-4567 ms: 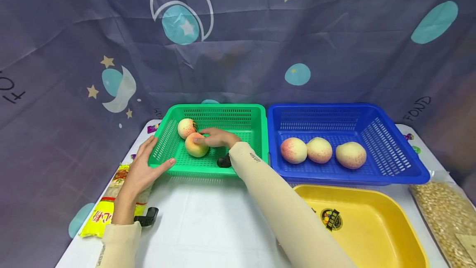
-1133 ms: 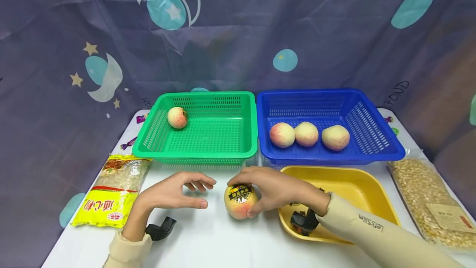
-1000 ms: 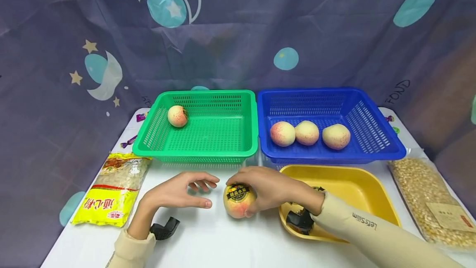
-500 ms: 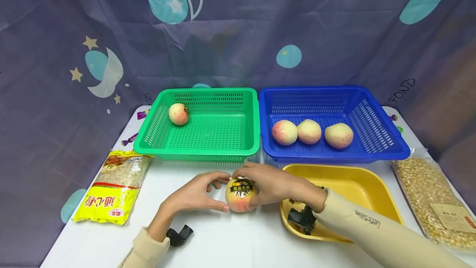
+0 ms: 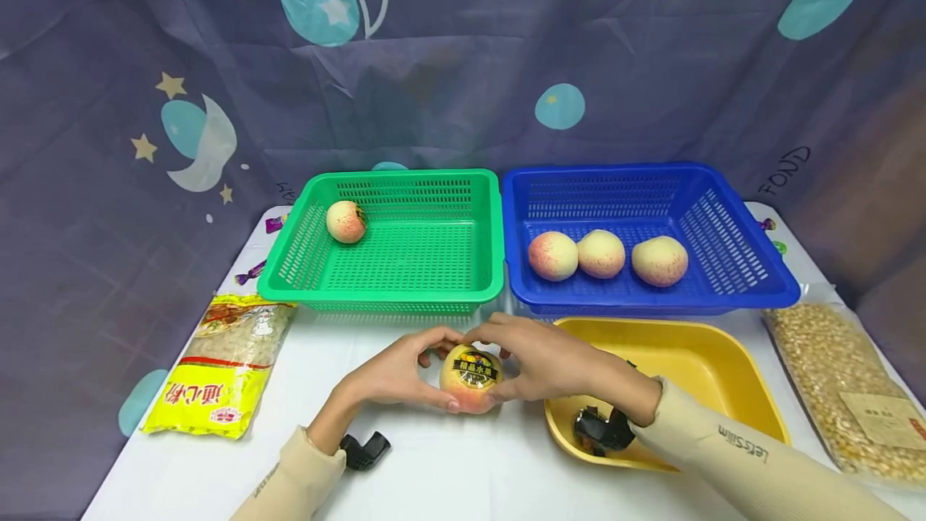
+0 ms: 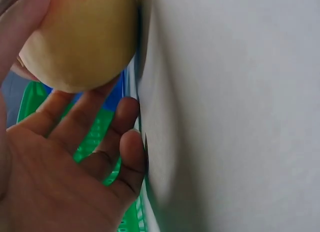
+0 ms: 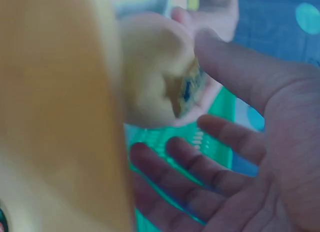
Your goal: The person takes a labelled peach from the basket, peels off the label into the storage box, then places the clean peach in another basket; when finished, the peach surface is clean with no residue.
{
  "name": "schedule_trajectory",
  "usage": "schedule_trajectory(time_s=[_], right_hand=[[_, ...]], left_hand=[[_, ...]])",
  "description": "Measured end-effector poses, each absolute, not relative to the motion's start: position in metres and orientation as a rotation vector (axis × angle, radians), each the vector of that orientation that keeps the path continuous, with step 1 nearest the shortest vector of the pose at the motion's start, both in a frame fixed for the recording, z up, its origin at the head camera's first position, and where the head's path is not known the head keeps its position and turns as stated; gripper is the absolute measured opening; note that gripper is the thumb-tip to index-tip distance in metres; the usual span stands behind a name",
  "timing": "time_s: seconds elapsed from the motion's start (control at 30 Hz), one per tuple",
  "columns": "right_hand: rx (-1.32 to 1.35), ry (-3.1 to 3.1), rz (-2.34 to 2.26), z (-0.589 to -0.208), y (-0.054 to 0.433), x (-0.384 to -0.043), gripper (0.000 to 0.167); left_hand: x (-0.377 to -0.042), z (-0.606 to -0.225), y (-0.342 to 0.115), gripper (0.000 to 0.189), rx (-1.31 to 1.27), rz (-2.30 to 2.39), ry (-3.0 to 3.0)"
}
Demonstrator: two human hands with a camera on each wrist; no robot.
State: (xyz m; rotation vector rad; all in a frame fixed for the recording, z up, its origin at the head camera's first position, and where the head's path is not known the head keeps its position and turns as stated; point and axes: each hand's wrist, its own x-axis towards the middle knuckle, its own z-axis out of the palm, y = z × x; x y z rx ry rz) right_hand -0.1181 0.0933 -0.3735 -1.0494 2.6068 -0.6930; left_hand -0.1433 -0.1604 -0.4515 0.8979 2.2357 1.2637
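Observation:
Just above the white table, in front of the baskets, is a yellow-pink peach (image 5: 470, 380) with a black-and-gold label facing up. My left hand (image 5: 400, 370) holds it from the left, thumb at the front and fingers behind. On the other side my right hand (image 5: 553, 358) has its thumb and index finger at the peach's right and top. From the left wrist, the peach (image 6: 82, 41) appears between thumb and fingers. The right wrist view has the peach (image 7: 150, 76) beyond that hand's thumb and index finger, with the other fingers spread apart from it.
Behind stands a green basket (image 5: 405, 296) with one peach (image 5: 344, 222). Beside it, a blue basket (image 5: 651, 300) holds three peaches. A yellow basin (image 5: 694, 392) is under the right forearm. A pasta bag (image 5: 220, 368) lies left, a bag of kernels (image 5: 842, 392) right.
The right hand has brought the peach from the green basket to the front of the table. The left hand has left the basket's rim, moved right and taken hold of the peach.

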Motion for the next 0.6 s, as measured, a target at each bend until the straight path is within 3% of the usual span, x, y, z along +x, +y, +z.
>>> schedule_trajectory(time_s=[0.2, 0.6], right_hand=[[-1.190, 2.532, -0.829, -0.368, 0.088, -0.125, 0.036], [-1.297, 2.585, -0.782, -0.375, 0.076, -0.125, 0.006]], left_hand=[[-0.151, -0.449, -0.162, 0.070, 0.945, 1.227, 2.195], [-0.159, -0.443, -0.159, 0.071, 1.018, 1.150, 2.155]])
